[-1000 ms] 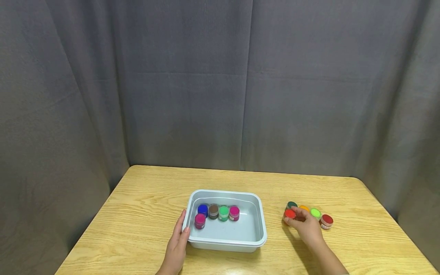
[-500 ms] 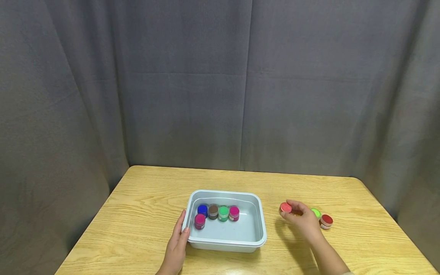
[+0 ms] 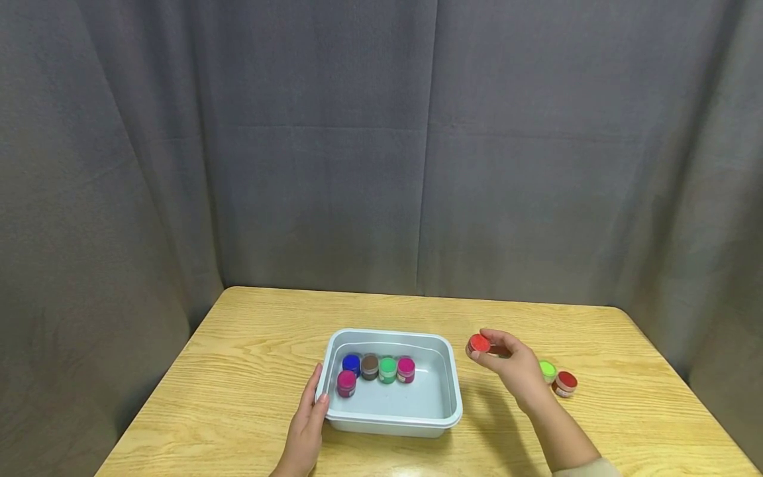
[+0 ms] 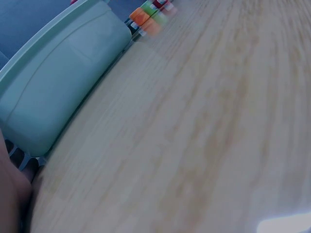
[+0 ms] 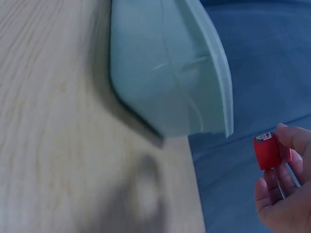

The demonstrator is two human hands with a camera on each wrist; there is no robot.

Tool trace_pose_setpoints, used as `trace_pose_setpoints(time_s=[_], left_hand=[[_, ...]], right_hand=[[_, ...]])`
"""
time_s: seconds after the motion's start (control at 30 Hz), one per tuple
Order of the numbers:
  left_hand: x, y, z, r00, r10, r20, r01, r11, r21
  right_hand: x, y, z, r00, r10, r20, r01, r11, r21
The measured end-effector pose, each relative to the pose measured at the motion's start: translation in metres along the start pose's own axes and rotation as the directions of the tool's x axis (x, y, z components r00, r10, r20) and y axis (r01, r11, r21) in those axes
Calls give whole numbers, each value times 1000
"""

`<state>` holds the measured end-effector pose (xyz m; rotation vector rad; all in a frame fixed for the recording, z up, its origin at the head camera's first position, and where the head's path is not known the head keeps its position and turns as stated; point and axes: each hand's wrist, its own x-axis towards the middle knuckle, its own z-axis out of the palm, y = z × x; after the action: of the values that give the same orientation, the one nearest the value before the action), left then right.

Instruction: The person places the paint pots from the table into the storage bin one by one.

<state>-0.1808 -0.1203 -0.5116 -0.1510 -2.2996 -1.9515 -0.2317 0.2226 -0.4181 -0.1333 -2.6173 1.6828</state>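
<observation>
My right hand (image 3: 515, 368) pinches a small red paint jar (image 3: 479, 343) between thumb and fingers, raised above the table to the right of the tub. The right wrist view shows its red body (image 5: 267, 151) with a small label. A pale blue-grey plastic tub (image 3: 417, 420) stands upright on the table. Against its left side lies my left hand (image 3: 306, 427), fingers straight along the outer wall and thumb at the rim. Inside the tub are a blue jar (image 3: 352, 364), a brown jar (image 3: 370, 366), a green jar (image 3: 388, 370) and two magenta jars (image 3: 406, 370).
Right of the right hand stand a light green jar (image 3: 547, 370) and a dark red jar (image 3: 564, 383). An orange jar (image 4: 139, 17) shows in the left wrist view, hidden by the right hand from the head camera. Grey curtains (image 3: 322, 165) surround the wooden table (image 3: 250, 344).
My right hand has lifted the red paint jar off the table and carried it left and away from me, closer to the tub. The left hand and tub have stayed put.
</observation>
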Motion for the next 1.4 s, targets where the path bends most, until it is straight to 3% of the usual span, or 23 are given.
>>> trace_pose_setpoints(time_s=[0.43, 1.03, 1.4], left_hand=[[1, -1, 0, 1000, 8, 1, -8, 1000, 1], [1, -3, 1, 1000, 10, 8, -9, 1000, -8], [1, -4, 1, 1000, 18, -6, -18, 1000, -11]], right_hand=[[1, -29, 24, 997, -65, 46, 64, 997, 38], [0, -51, 74, 992, -31, 126, 23, 998, 63], [1, -50, 107, 968, -72, 242, 42, 991, 126]])
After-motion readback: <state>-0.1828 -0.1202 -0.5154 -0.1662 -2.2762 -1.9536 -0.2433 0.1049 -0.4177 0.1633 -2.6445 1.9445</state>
